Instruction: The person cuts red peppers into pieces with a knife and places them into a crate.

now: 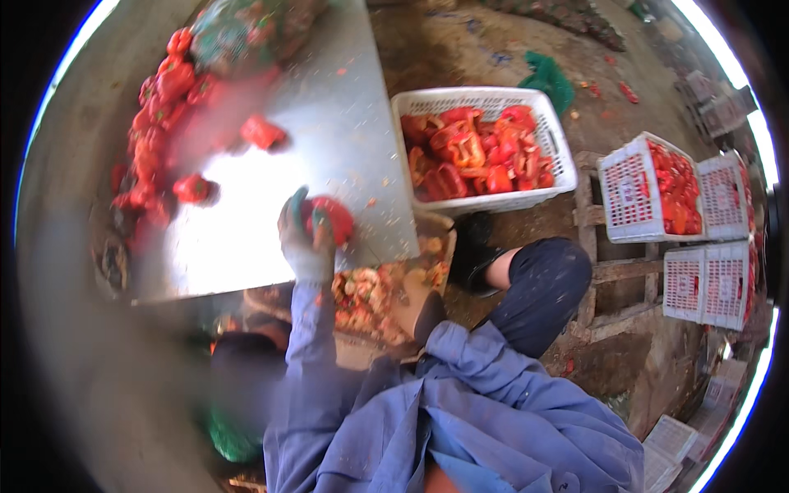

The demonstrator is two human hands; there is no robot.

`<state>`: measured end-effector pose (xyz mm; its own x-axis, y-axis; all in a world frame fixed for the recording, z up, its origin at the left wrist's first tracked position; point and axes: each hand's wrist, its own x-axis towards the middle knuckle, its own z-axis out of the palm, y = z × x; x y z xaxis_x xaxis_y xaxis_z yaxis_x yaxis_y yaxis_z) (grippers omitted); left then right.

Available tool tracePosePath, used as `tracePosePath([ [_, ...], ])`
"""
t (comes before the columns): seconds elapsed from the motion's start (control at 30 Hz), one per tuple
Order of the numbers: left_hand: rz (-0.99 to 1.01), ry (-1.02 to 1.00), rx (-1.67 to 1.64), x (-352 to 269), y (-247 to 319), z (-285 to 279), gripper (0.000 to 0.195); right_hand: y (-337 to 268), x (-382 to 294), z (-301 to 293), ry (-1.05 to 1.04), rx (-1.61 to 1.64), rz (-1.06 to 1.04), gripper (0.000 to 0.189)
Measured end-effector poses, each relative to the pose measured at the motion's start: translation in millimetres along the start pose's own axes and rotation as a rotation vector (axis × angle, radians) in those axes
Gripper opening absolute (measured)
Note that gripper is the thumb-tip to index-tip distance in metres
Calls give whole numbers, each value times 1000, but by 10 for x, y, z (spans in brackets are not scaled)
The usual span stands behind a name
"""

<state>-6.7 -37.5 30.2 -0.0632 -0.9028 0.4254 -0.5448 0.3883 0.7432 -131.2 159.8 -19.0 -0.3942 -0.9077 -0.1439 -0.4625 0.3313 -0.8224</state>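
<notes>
My left hand point(303, 240), in a pale glove with green-coated fingers, grips a red bell pepper point(338, 219) near the front edge of the metal table point(351, 132). Below that edge, a container of pepper cores and scraps point(363, 296) sits between my legs. My right hand point(412, 303) appears low over the scraps, past the end of my blue sleeve. It is blurred, and I cannot tell its fingers or whether it holds anything. Two loose red peppers, one nearer point(192, 188) and one farther point(263, 132), lie on the tabletop beyond my left hand.
A heap of whole red peppers point(148, 154) lines the table's left side, by a green mesh sack point(225, 40). Against the right edge stands a white crate of opened peppers point(481, 200). Farther right, filled crates point(629, 191) stand on a wooden pallet point(622, 269).
</notes>
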Motion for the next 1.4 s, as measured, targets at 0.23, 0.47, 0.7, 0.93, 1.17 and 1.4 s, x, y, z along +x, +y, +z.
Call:
tracePosePath([
  [0.23, 81, 15, -141, -167, -215, 110, 56, -941, 923, -81, 217, 491, -177, 39],
  [0.47, 87, -138, -360, -203, -324, 48, 61, -1301, 1509, -215, -195, 462, 82, 44],
  [0.7, 122, -256, -379, -234, -246, -91, 72, -1124, 1533, -260, -223, 286, -121, 42],
  [0.93, 176, -312, -202, -92, -333, -147, 61, -804, 1622, -219, 144, 45, -123, 18],
  [1.17, -169, -218, 90, 2, -388, -398, 52, -592, 1551, -404, 130, 8, -19, 22],
  [1.4, -561, -11, -573, -19, -740, -553, 30, -198, 1350, -213, 135, 221, 36, 19],
])
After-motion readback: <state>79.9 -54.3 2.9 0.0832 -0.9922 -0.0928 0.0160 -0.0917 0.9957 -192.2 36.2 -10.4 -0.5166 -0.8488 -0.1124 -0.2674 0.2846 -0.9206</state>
